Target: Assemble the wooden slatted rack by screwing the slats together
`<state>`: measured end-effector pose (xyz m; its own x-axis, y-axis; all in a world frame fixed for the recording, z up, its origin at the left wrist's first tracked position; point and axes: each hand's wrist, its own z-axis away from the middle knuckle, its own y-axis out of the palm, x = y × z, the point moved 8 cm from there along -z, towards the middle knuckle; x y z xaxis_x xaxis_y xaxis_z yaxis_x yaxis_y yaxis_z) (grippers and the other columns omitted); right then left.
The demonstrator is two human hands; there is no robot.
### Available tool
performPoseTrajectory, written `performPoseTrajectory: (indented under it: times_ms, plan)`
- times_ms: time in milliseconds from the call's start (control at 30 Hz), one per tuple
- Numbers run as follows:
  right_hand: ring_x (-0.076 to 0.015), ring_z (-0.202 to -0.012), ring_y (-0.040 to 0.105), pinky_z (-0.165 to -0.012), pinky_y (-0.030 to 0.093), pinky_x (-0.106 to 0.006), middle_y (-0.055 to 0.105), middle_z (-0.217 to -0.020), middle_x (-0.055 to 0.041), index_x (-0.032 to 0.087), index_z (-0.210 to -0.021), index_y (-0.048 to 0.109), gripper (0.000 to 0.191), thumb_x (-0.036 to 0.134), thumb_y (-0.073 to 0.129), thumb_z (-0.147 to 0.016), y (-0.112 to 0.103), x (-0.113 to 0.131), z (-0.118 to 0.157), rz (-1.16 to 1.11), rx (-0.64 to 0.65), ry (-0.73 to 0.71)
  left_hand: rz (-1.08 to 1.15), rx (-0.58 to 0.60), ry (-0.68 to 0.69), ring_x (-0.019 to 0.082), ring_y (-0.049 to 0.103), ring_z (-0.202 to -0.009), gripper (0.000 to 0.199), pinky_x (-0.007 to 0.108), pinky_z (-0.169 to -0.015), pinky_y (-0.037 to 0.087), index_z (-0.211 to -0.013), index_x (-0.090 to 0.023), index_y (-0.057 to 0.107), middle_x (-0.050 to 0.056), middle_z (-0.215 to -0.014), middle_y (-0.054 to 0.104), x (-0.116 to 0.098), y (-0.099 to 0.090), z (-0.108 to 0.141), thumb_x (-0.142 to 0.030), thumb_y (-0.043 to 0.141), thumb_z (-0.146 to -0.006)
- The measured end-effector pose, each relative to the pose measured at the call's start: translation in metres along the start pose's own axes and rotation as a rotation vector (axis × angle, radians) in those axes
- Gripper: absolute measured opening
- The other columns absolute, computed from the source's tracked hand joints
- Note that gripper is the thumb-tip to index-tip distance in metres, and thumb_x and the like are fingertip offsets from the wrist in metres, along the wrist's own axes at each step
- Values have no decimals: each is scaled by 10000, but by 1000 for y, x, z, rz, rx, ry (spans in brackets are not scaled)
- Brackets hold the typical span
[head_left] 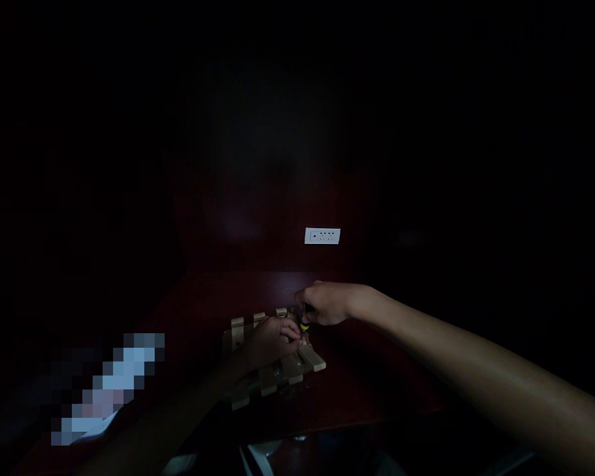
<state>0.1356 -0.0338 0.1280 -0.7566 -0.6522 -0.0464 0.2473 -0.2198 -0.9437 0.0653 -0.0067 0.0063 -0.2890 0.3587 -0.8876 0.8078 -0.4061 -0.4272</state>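
Observation:
A small wooden slatted piece [268, 381], with several light slats side by side, lies on the dark red table. My right hand [330, 303] comes in from the right, closed around the handle of a screwdriver [305, 326] with a yellow band. The screwdriver points down at the rightmost slat. Across the slats rests my left hand [277, 336], its fingertips pinched together right beside the screwdriver's tip. Whatever is between those fingertips is too small and dark to make out. My left forearm is mostly in shadow.
A white socket plate [322, 236] is on the dark wall behind the table [357, 396]. At the left lies a bright, pixelated flat object [114, 383]. The table's front edge runs below the slatted piece. Surroundings are very dark.

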Motion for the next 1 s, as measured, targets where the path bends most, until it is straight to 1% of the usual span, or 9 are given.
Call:
performPoseTrajectory:
  times_ms: [200,300,400,500,600,700,800,867,1000]
  plan:
    - [-225,-857,632,-608,406,-268,694,-928,-131,118,-1046,656,278,310,523,-894,5,-1,-2,20,-51,-4,-35,-23,7,185,684,-740,83,272,-686,525,-778,-139,656,61,-829,732,6,0,-3,-159,624,-704]
    - [-209,-764,628,-559,395,-267,681,-882,-136,100,-1015,652,297,331,503,-902,9,-5,0,-1,-9,56,-45,-1,12,194,691,-757,122,276,-687,527,-823,-136,660,67,-841,734,4,1,-2,-204,630,-726]
    - [-183,-690,608,-530,388,-259,669,-875,-102,116,-1085,596,312,332,545,-865,10,-7,2,-98,35,79,-90,7,-13,198,694,-783,142,273,-693,527,-844,-140,669,66,-864,735,-2,-1,2,-225,627,-738]
    - [-177,-743,602,-564,398,-248,655,-937,-64,163,-1142,539,363,268,607,-801,8,-2,2,-168,41,23,-118,23,-29,197,696,-801,143,274,-709,525,-855,-153,671,52,-870,739,-8,-2,5,-228,638,-738]
    - [-183,-830,600,-627,405,-251,648,-973,-57,177,-1068,578,253,200,577,-816,6,0,1,-148,34,-7,-97,13,-23,205,695,-802,143,277,-704,526,-841,-145,672,62,-865,738,-10,-2,4,-224,647,-724]
    - [-188,-859,597,-639,404,-254,650,-983,-65,174,-1049,602,222,207,568,-832,6,-4,1,-131,11,-5,-62,-6,13,198,686,-811,134,276,-724,531,-813,-147,679,69,-894,731,-9,-2,3,-227,642,-712]
    - [-179,-792,605,-603,400,-249,668,-891,-66,154,-1026,617,212,246,569,-842,8,-8,0,-128,-15,-21,-63,-14,21,182,678,-776,103,267,-711,526,-780,-164,674,49,-860,731,-7,-2,2,-216,627,-705]
    - [-161,-704,610,-576,399,-245,676,-787,-52,142,-999,629,216,295,554,-866,12,-11,-2,-160,1,-20,-78,2,15,178,673,-749,123,263,-688,515,-805,-165,679,42,-839,733,-6,-1,2,-226,618,-717]
    - [-138,-582,602,-551,404,-244,679,-693,-44,127,-957,656,322,397,487,-910,17,-12,-5,-194,46,2,-83,42,-10,179,671,-736,188,253,-646,491,-889,-165,687,28,-841,737,-7,0,4,-250,601,-745]
